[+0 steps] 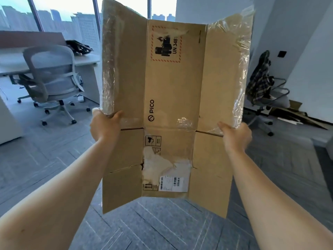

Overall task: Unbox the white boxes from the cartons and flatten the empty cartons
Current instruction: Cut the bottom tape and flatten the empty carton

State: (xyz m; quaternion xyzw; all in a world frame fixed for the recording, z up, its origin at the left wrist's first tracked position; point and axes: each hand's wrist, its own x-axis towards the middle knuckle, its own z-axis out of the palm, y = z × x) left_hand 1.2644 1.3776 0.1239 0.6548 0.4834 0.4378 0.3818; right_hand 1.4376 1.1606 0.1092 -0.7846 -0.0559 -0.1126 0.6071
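- We hold a flattened carton [173, 105] upright in mid-air above the carpet [162, 228].
- Our left hand [105, 126] grips its left edge, fingers closed.
- Our right hand [236, 135] clasps its right edge.

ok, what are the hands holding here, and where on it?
Both hold the flattened PICO carton up in the air: left hand on its left side flap edge, right hand on its right side flap edge.

A: Carton [173, 98] status?
B: Brown, flattened, held upright in mid-air. Flaps splayed outward, clear tape remnants along edges, torn patch and shipping label [172, 184] near bottom.
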